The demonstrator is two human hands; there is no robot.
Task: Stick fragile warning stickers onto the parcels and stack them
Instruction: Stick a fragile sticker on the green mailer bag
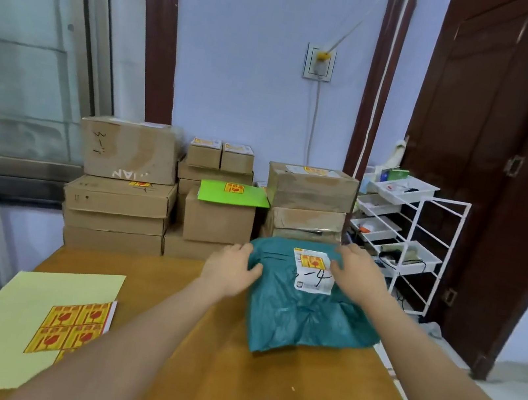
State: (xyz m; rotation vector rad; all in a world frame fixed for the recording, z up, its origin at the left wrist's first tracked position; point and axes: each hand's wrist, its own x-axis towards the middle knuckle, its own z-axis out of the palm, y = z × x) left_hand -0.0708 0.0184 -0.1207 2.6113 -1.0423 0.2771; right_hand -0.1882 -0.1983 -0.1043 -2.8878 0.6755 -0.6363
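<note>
- Both hands are on the teal poly-mailer parcel (304, 306), which lies at the far right part of the wooden table (227, 380), its near right corner at the table's right edge.
- Left hand (231, 269) grips the parcel's far left corner, thumb laid on top and fingers curled over the far edge.
- Right hand (356, 271) rests on the parcel's far right part with fingers bent, its fingertips touching the right side of the white shipping label (314, 277); whether it pinches the wrapping I cannot tell.
- A yellow-and-red fragile sticker (314, 262) sits on the upper part of that label, above a handwritten mark.
- Left of the parcel, at the table's near left corner, lies a pale yellow backing sheet (3, 328) with a block of fragile stickers (73, 325) on it.
- Beyond the parcel, stacked cardboard boxes (123, 184) stand against the wall; several show fragile stickers on top.
- A bright green flat parcel (232, 193) lies on a box in the middle of those stacks, with a sticker on its face.
- Right of the parcel stands a white wire rack (421, 245) with trays holding small items, in front of a dark brown door (494, 132).
</note>
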